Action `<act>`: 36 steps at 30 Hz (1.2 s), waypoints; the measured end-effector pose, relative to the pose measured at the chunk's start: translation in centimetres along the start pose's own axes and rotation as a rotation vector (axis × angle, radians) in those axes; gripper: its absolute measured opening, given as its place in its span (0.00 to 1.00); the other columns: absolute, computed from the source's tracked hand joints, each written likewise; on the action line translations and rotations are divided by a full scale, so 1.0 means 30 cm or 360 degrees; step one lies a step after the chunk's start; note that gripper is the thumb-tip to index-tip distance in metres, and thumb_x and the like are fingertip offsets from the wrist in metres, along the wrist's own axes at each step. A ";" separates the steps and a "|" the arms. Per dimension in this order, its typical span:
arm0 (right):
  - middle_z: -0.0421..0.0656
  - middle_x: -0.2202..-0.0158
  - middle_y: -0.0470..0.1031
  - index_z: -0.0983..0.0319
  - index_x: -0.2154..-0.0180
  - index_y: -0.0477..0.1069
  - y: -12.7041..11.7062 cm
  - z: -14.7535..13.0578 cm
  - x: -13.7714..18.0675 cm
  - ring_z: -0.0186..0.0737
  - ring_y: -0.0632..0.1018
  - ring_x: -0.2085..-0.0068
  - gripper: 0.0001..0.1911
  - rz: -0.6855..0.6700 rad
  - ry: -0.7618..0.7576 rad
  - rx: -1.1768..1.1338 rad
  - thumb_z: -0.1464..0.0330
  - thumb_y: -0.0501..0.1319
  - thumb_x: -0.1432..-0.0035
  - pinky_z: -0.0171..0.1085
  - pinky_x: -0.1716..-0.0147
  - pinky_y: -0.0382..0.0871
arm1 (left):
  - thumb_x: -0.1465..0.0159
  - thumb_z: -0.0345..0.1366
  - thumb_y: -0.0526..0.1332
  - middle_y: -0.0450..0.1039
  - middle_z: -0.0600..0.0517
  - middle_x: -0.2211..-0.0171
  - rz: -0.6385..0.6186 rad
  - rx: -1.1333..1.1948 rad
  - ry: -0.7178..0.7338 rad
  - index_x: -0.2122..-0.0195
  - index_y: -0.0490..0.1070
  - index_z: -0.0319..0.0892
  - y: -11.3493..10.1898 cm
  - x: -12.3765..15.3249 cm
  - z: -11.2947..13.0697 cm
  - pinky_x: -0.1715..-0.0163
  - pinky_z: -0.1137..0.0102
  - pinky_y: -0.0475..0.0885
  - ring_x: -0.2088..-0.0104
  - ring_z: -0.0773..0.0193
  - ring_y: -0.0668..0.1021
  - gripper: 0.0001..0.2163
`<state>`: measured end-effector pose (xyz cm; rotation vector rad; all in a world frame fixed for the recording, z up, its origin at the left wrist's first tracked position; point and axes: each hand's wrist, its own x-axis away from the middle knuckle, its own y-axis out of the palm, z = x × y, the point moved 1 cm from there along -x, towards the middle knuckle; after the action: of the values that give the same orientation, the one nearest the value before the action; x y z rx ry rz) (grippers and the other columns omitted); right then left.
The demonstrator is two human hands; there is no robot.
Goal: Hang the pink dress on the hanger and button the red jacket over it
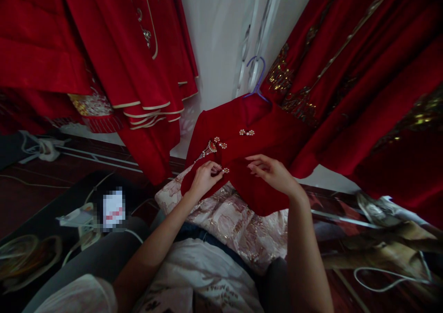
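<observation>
A red jacket [273,142] hangs on a purple hanger [256,89], its lower part spread over my lap. Pearl flower clasps [247,132] decorate its front, and a jewelled tassel ornament [210,147] lies on the left side. My left hand [206,180] pinches the jacket's front edge right beside a lower pearl clasp [225,170]. To the right, my right hand [273,173] is raised just over the red cloth, thumb and fingers drawn together. Whatever is between those fingertips is too small to make out.
Pink-and-gold brocade cloth [242,225] covers my lap beneath the jacket. Red garments hang at left [138,63] and right [363,96]. A white cabinet [218,36] stands behind. Cables and a blurred-out white item [114,209] are at lower left; bags [384,248] lie right.
</observation>
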<state>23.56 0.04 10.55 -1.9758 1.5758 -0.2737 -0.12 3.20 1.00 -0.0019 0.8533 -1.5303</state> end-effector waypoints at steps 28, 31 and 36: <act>0.45 0.62 0.78 0.59 0.50 0.71 -0.060 0.022 0.021 0.40 0.80 0.64 0.19 0.0024 0.0062 -0.0034 0.59 0.60 0.41 0.42 0.61 0.76 | 0.32 0.35 0.53 0.73 0.47 0.65 -0.0751 -0.1091 0.1337 0.62 0.71 0.39 -0.204 -0.467 0.109 0.47 0.62 0.61 0.58 0.59 0.72 0.08; 0.45 0.62 0.78 0.59 0.50 0.71 -0.067 0.021 0.024 0.40 0.80 0.64 0.19 0.0026 0.0063 -0.0040 0.59 0.60 0.41 0.42 0.61 0.76 | 0.32 0.33 0.52 0.74 0.46 0.65 -0.0721 -0.1288 0.1485 0.63 0.72 0.39 -0.190 -0.476 0.099 0.47 0.62 0.61 0.59 0.59 0.71 0.10; 0.46 0.62 0.78 0.59 0.50 0.71 -0.066 0.013 0.027 0.40 0.80 0.64 0.20 -0.0012 0.0065 -0.0085 0.58 0.59 0.41 0.42 0.61 0.76 | 0.33 0.39 0.55 0.72 0.47 0.60 -0.0518 -0.1142 0.1277 0.58 0.73 0.41 -0.145 -0.482 0.141 0.52 0.63 0.63 0.57 0.58 0.71 0.10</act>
<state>25.61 -0.36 11.19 -2.0290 1.6170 -0.2792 0.79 13.08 13.13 -0.0559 2.0971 -1.4354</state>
